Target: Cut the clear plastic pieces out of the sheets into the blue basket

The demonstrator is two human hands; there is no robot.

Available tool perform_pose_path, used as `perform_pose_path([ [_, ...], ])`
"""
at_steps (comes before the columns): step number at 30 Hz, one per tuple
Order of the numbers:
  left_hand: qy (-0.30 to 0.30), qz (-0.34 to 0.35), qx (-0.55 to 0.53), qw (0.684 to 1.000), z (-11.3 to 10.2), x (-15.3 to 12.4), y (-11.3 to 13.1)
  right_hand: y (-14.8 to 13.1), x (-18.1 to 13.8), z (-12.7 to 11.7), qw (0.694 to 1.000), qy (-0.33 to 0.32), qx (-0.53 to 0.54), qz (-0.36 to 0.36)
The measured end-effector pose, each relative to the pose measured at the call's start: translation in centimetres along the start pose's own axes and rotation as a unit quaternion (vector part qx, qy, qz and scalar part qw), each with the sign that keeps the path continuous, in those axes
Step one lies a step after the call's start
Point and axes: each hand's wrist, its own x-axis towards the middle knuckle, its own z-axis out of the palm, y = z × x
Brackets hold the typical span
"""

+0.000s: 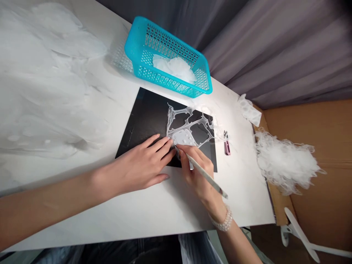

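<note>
A black mat (148,121) lies on the white table (154,205). On it rests a clear plastic sheet (189,126) with cut-out holes and a small dotted patch. My left hand (143,163) lies flat, fingers stretched out, pressing the mat and the sheet's near edge. My right hand (196,167) is closed around a thin silver craft knife (206,175), its tip at the sheet's near edge beside my left fingertips. A pearl bracelet (224,222) is on my right wrist.
A turquoise basket (167,55) holding white plastic pieces stands behind the mat. A small pink tool (227,145) lies right of the mat. A pile of clear plastic scraps (286,163) sits at the table's right edge. White sheets (46,80) cover the left. A grey curtain hangs behind.
</note>
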Motion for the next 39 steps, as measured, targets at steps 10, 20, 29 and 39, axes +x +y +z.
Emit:
perform_pose_path([
  [10,-0.006,0.013,0.012,1.000,0.0,-0.2,-0.2,1.8,-1.2,0.7,0.996,-0.023,-0.031,-0.077],
  [20,0.002,0.039,-0.012,0.999,0.0,-0.1,-0.1,2.1,-0.8,1.5,0.997,0.026,-0.032,-0.071],
  [29,0.028,0.040,-0.048,0.998,0.7,-0.1,-0.4,0.7,0.7,0.4,0.983,-0.115,-0.109,-0.096],
  [39,-0.002,0.031,-0.069,0.997,0.6,0.1,-0.7,14.1,1.1,-6.8,0.877,0.141,0.365,0.280],
])
